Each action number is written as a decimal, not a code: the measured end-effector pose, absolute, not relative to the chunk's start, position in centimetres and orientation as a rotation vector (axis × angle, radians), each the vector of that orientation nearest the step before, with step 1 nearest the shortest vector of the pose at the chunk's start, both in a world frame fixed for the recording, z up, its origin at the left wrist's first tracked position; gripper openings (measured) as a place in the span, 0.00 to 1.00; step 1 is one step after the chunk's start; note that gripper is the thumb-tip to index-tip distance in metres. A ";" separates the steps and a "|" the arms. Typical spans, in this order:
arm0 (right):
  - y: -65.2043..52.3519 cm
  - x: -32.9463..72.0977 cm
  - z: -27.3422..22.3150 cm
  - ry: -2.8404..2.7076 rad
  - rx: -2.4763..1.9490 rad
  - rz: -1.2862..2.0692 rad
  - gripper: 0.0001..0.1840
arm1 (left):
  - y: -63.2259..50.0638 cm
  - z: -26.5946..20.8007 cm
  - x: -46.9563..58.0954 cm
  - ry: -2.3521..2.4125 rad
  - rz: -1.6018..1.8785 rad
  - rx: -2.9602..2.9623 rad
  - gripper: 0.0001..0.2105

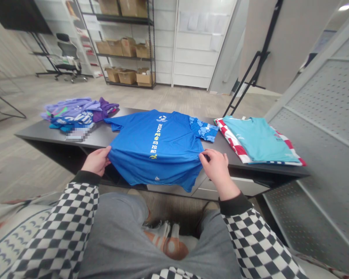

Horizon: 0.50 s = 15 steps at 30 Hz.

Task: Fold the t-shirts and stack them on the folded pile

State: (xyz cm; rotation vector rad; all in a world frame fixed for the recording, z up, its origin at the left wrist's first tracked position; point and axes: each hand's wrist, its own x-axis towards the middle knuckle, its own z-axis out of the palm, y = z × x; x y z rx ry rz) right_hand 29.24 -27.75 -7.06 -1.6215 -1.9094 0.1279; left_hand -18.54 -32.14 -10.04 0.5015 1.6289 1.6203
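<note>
A blue T-shirt (174, 135) with white and yellow lettering down its front lies spread on the dark table, its collar at the far side. Its lower part hangs over the table's near edge. My left hand (97, 161) pinches the shirt's left side edge. On the opposite side edge, my right hand (216, 164) grips the fabric between thumb and fingers. The sleeve on the right has a lighter blue camouflage-like pattern and lies flat, while the left sleeve is plain blue.
A crumpled heap of purple and blue clothes (75, 108) sits at the table's left end. Folded shirts, a turquoise one (258, 139) on top, are stacked at the right. Behind stands a metal rack (125, 18) with cardboard boxes; a perforated panel (322, 116) borders the right.
</note>
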 end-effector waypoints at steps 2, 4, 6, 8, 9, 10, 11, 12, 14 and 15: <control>-27.6 29.5 -7.1 -1.864 -1.656 0.133 0.10 | -32.1 -9.9 -18.4 1.631 1.668 0.475 0.09; -27.5 29.5 -7.2 -1.835 -1.663 0.139 0.09 | -32.0 -9.7 -18.4 1.633 1.689 0.459 0.09; -27.4 29.5 -7.3 -1.852 -1.615 0.138 0.15 | -32.0 -9.6 -18.4 1.638 1.700 0.455 0.08; -27.4 29.4 -7.4 -1.916 -1.544 0.143 0.23 | -31.9 -9.6 -18.5 1.652 1.691 0.464 0.09; -27.4 29.3 -7.5 -1.956 -1.521 0.149 0.24 | -31.8 -9.7 -18.5 1.665 1.678 0.473 0.09; -27.4 29.2 -7.6 -1.990 -1.512 0.153 0.24 | -31.8 -9.8 -18.6 1.684 1.663 0.486 0.10; -27.5 29.2 -7.7 -2.012 -1.516 0.156 0.22 | -31.7 -9.9 -18.6 1.711 1.649 0.501 0.10; -27.6 29.1 -7.8 -2.024 -1.525 0.159 0.21 | -31.7 -10.1 -18.7 1.746 1.638 0.520 0.10; -27.9 29.1 -7.9 -2.029 -1.528 0.165 0.20 | -31.8 -10.3 -18.9 1.838 1.629 0.559 0.09; -28.0 29.1 -7.9 -2.025 -1.520 0.168 0.19 | -32.0 -10.4 -19.1 1.900 1.616 0.587 0.08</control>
